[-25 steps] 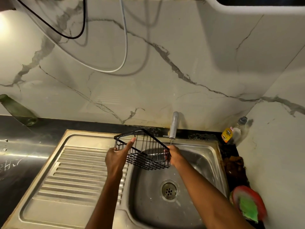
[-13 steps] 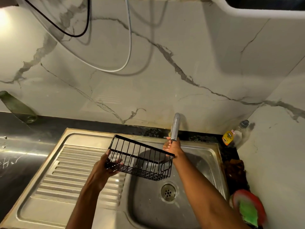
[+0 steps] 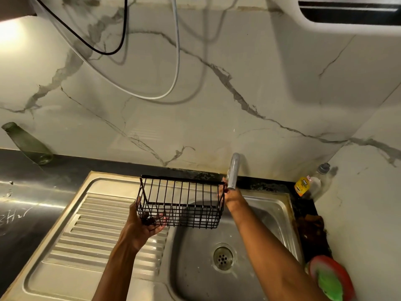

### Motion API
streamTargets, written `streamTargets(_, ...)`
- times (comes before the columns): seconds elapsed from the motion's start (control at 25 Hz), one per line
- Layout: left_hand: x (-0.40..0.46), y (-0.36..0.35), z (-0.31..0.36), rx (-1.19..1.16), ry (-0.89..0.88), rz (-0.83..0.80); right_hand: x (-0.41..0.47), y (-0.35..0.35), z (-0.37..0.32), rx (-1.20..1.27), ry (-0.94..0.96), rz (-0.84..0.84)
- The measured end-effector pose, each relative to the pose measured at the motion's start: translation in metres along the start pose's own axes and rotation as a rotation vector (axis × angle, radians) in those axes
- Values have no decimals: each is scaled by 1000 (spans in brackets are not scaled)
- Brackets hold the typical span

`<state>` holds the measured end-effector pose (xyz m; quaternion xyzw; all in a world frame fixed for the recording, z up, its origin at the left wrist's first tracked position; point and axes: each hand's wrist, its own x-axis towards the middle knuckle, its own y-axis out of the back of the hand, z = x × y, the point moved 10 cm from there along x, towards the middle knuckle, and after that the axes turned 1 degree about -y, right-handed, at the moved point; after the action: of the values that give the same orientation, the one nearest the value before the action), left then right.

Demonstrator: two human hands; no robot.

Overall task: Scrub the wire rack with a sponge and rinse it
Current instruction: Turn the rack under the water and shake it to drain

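Head view. The wire rack (image 3: 180, 202) is a black basket of thin bars, held in the air above the left part of the sink basin (image 3: 195, 268), with its long side facing the camera and its upper rim level. It touches neither the basin nor the drainboard (image 3: 86, 231).

The left hand (image 3: 144, 223) supports the rack from below at its near left corner. Its fingers (image 3: 161, 220) are curled up around the bottom wires and the thumb lies against the left end panel, so the hand is closed on the rack.

The right hand (image 3: 230, 193) is at the far right end of the rack, directly below the outlet of the tap (image 3: 232, 171). It touches the upper right corner of the rack; whether its fingers are closed on the wire or on the tap spout cannot be determined. No water stream is discernible.

The drain (image 3: 223, 258) lies near and right of the rack, in the basin floor. The sponge (image 3: 331, 286), green, rests in a red dish (image 3: 345, 276) at the near right edge of the bench (image 3: 32, 187). A detergent bottle (image 3: 303, 186) stands in the far right corner against the marble wall (image 3: 217, 94). A green glass bottle (image 3: 28, 144) leans against the wall at far left.
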<state>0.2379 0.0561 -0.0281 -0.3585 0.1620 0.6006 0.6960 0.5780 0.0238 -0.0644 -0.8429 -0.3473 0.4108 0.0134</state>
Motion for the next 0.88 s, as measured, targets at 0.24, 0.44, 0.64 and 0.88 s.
streamTargets(0.24, 3, 0, -9, 8, 50, 15, -15, 12, -6, -152, 83, 159)
streamTargets(0.44, 4, -19, -30, -2, 184, 9, -46, 17, 0, -27, 120, -46)
streamTargets(0.64, 1, -51, -58, 160, 296, -73, -65, 75, 27, -129, 77, -10)
streamTargets(0.88, -16, -78, -73, 447, 339, -65, -97, 106, 5, -19, 290, -22)
